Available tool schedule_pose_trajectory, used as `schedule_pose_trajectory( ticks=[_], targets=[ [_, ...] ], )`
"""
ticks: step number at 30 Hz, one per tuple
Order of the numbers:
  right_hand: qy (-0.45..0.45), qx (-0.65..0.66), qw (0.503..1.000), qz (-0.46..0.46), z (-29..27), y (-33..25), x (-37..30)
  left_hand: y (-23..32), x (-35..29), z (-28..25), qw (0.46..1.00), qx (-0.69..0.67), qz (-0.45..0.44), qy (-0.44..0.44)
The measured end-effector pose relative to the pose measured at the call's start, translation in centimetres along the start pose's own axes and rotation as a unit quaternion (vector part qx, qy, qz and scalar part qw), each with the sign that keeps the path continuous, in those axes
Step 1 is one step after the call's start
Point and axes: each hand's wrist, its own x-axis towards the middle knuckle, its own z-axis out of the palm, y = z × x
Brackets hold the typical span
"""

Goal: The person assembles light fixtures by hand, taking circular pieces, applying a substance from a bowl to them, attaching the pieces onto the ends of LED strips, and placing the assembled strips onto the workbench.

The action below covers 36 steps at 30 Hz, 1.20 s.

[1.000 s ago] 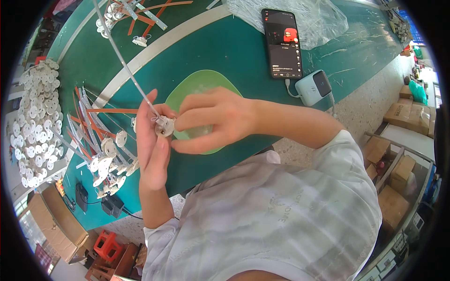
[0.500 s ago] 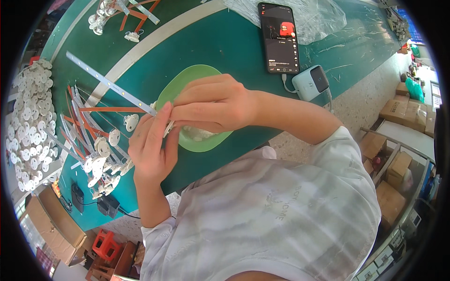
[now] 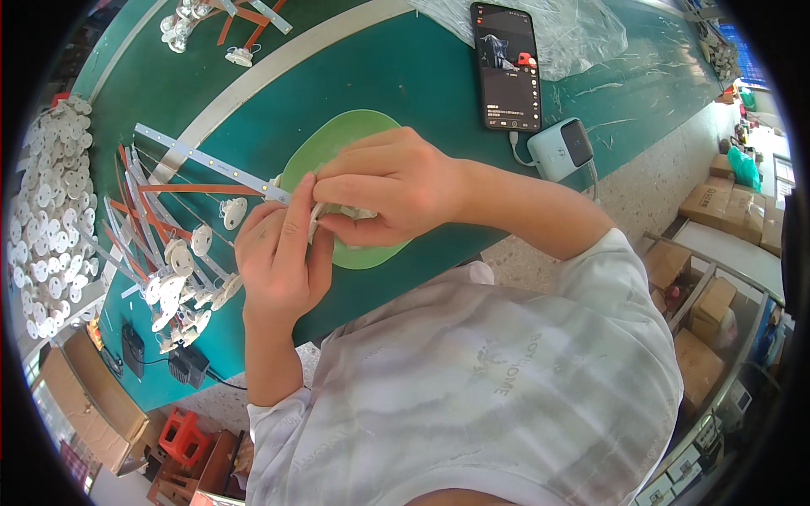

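1. Head view: the left hand (image 3: 280, 263) is pinching, thumb against fingers, around the near end of a white LED strip (image 3: 211, 162); a pale disc (image 3: 315, 218) is showing almost edge-on between the fingertips.
2. From the right, the right hand (image 3: 396, 181) is bunching its fingertips around the same spot. The contact is hidden, so I cannot tell whether its grip is pinching the disc or only bracing it.
3. The strip is reaching toward the far left over the green bench (image 3: 422, 88), its free end hanging unsupported by either hand.
4. Judging by looks, the strip is probably behaving as light and fairly stiff lengthwise, though thin enough to flex. Its small lamps are likely the fragile part; its long edges near the disc are offering the safest hold.
5. A green dish (image 3: 337, 126) is sitting just beyond and beneath the right hand. Left of the hands, an orange strip (image 3: 211, 190) and a cluster of disc-ended strips (image 3: 173, 287) are lying; farther left, white discs (image 3: 55, 219) are heaping up.
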Motion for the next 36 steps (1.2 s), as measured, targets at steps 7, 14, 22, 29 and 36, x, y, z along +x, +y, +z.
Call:
schedule_pose_trajectory(
  ticks=[7,14,22,29,36],
  targets=[
    [-0.004,0.010,1.000,0.021,-0.1,0.2,0.3,-0.3,-0.4,0.1,1.000,0.024,-0.018,0.009],
    [-0.041,0.033,0.998,0.025,-0.6,0.5,-0.3,-0.6,-0.4,-0.3,0.999,0.035,-0.004,-0.021],
    [0.040,0.022,0.999,0.018,0.3,0.1,0.1,-0.2,-0.1,0.0,0.997,-0.052,-0.052,0.030],
    [-0.147,-0.022,0.980,0.129,-1.0,-0.4,0.1,-0.9,-1.2,0.0,0.983,-0.087,-0.136,0.083],
    [-0.370,-0.092,0.917,0.114,-1.4,-0.6,-0.3,-1.0,-1.2,0.5,0.983,-0.080,-0.145,0.078]
  ],
)
